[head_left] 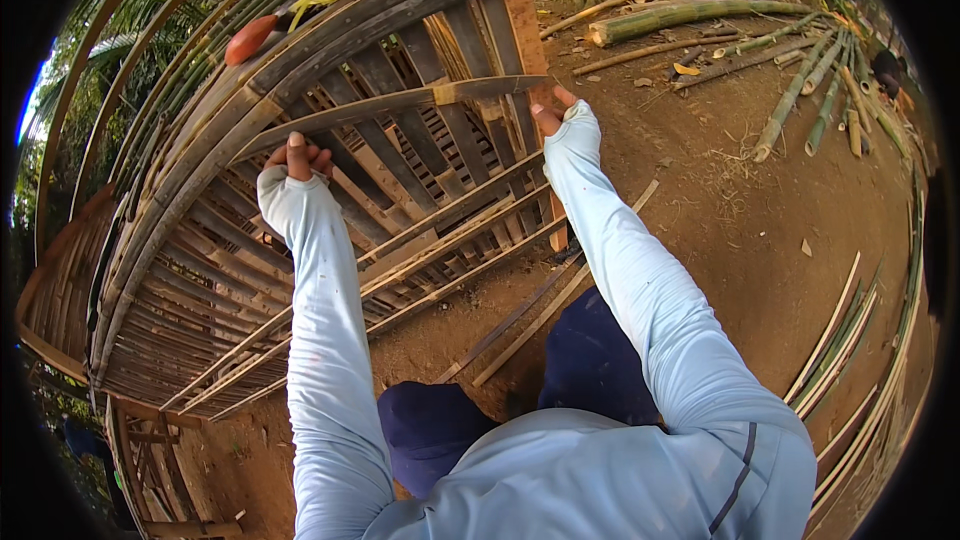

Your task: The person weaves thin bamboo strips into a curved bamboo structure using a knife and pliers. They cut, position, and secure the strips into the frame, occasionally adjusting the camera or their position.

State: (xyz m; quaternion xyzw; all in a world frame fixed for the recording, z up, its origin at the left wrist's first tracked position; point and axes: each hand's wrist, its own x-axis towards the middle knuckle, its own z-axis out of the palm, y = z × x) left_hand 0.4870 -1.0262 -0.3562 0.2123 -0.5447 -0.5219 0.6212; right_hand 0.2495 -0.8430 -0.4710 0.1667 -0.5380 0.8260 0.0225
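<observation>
- Both hands are gripping one long bamboo slat (400,105): the left hand (297,158) is curling shut around its lower end, while the right hand (551,112) is pinching it near the far end.
- Keeping both grips firm and level looks wise, so the strip is lying flat across the slatted bamboo frame (300,270) rather than twisting.
- Grey and weathered, the slat is running slantwise over the frame's upper part, with a paler patch toward the right hand.
- Cut bamboo poles (800,90) are lying on the bare earth ground (740,220) well apart.
</observation>
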